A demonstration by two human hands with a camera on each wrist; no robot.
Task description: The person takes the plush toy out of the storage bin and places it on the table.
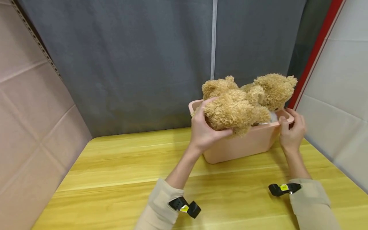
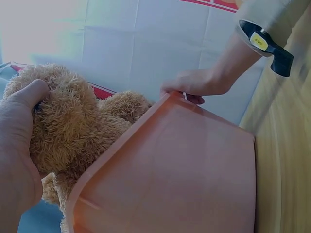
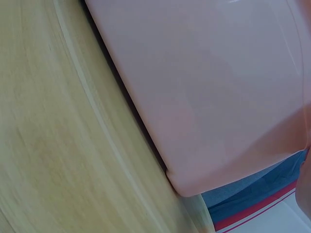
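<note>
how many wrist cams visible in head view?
2. One black wrist camera sits on the left sleeve, near the bottom edge; the other wrist camera is on the right sleeve, lower right. Both hover above the wooden table. None appear hidden.

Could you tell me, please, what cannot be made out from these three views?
- Inside of the pink plastic bin: hidden by the fluffy tan teddy bear, every view.
- Right hand: barely visible at the frame edge in the right wrist view.
- Left hand fingertips: buried in fur.
- Bear's face: not visible.

Golden-tan teddy bear [image 1: 241,105]; pink bin [image 1: 247,143]; yellow wood-grain table [image 1: 120,172]; possibly white cloth [image 1: 270,118] inside.
</note>
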